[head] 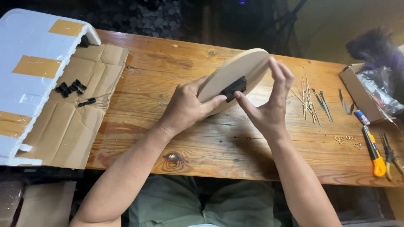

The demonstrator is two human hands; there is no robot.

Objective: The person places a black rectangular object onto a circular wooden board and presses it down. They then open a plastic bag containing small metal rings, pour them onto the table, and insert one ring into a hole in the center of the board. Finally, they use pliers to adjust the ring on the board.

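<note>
The left hand (185, 107) and right hand (269, 105) grip a smooth round wooden disc (235, 71), fingers curled over its edges and partly hiding it, beside a black box (234, 88) at its middle.

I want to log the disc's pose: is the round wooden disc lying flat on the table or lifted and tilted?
Lifted and tilted. Both the left hand and right hand hold the round wooden disc above the table, its rim angled upward.

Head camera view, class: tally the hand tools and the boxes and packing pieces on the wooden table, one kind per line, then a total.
Orange utility knife: 1
Pliers: 1
Open cardboard box: 1
Flattened cardboard sheet: 1
White foam block: 1
Total: 5
</note>
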